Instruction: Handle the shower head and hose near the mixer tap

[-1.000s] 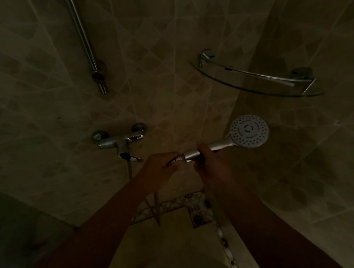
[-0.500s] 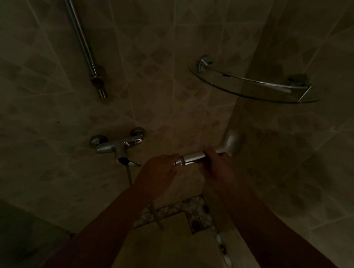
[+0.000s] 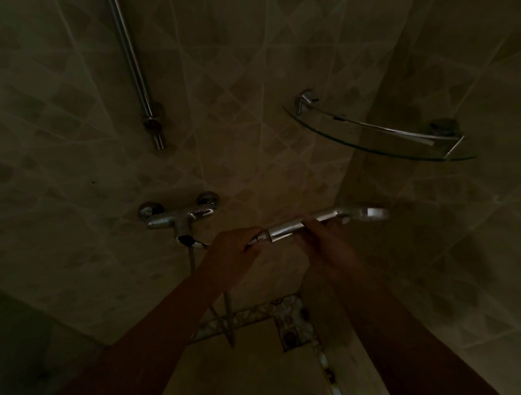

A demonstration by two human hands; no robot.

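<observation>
In a dim tiled shower corner I hold a chrome hand shower (image 3: 329,219) level in front of me. My right hand (image 3: 322,244) grips the middle of its handle. My left hand (image 3: 236,249) pinches the handle's lower end, where the hose joins. The round spray head (image 3: 371,214) points right and shows edge-on. A metal hose (image 3: 227,317) hangs below my left wrist, and most of it is hidden by my arm.
A chrome mixer tap (image 3: 179,218) is fixed to the wall left of my hands. A slanted chrome rail (image 3: 131,60) runs up the wall above it. A glass corner shelf (image 3: 382,139) hangs at upper right. A floor drain (image 3: 290,335) sits in the mosaic strip below.
The shower head has turned about its handle: its white spray face showed a second ago, and now only its thin edge shows. Both hands keep their hold.
</observation>
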